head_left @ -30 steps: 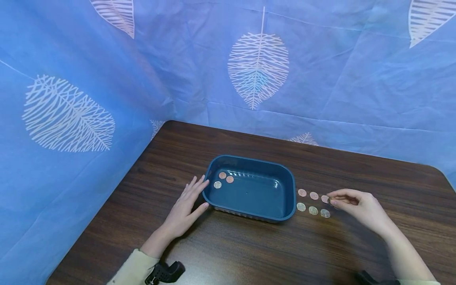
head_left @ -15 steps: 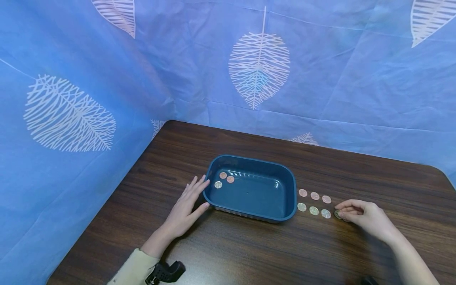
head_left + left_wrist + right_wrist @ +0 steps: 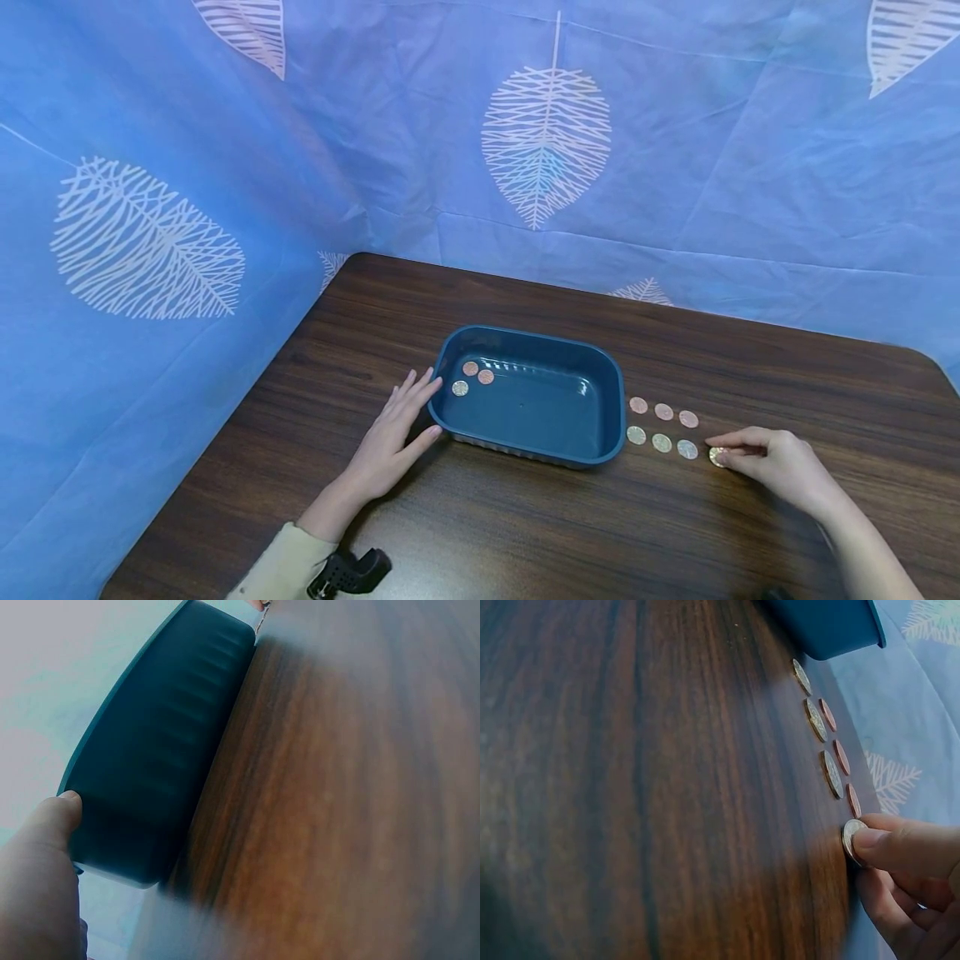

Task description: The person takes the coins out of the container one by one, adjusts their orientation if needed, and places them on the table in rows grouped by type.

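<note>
My right hand pinches a pale gold coin between thumb and fingers at the right end of the front row. In the right wrist view the thumb lies over this coin. Left of it on the table lie three silvery-gold coins, the nearest a silver coin. Behind them runs a row of three copper coins, ending in a copper coin. My left hand rests with extended fingers against the left end of a dark blue plastic tray, the thumb at its front corner.
Inside the tray, towards its left end, lie two copper coins, one a copper coin, and a silvery coin. The dark wood table meets a blue leaf-print cloth behind and at the left.
My right hand has moved from the end of the copper row towards me and slightly right, to the end of the front row, where its coin now shows. The left hand stays still.
</note>
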Available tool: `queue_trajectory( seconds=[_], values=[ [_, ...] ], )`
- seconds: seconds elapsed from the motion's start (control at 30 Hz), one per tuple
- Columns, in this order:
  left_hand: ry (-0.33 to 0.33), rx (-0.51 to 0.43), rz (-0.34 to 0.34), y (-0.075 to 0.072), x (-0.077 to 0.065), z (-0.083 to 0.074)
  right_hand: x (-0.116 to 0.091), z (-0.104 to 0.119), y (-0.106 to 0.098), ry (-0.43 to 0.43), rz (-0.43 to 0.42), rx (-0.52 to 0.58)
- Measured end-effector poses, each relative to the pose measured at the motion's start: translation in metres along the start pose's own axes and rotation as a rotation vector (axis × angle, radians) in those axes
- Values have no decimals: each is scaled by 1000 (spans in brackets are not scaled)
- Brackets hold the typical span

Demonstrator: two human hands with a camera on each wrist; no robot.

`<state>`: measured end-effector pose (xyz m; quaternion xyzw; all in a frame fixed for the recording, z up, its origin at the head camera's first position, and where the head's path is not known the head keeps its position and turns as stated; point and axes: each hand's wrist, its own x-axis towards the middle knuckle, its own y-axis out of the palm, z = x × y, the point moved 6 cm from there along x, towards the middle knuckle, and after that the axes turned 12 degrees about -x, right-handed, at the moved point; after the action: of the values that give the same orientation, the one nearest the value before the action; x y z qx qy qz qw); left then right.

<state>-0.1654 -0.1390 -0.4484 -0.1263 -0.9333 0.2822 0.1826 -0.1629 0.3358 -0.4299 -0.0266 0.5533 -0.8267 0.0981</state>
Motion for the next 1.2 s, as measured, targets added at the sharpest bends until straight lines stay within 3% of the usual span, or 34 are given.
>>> queue_trajectory(
  seconds=[0.3,0.87,1.07,1.2],
  values=[
    [0,2,3,0,0,0,-1,-2,0,15,-22,-35],
    [-5,3,10,0,0,1,-1,0,0,20,-26,4],
    [-5,0,13,0,0,1,7,20,-11,-47,-135,41],
    [-5,3,13,-1,0,1,18,45,-14,-69,-141,102]
  ],
)
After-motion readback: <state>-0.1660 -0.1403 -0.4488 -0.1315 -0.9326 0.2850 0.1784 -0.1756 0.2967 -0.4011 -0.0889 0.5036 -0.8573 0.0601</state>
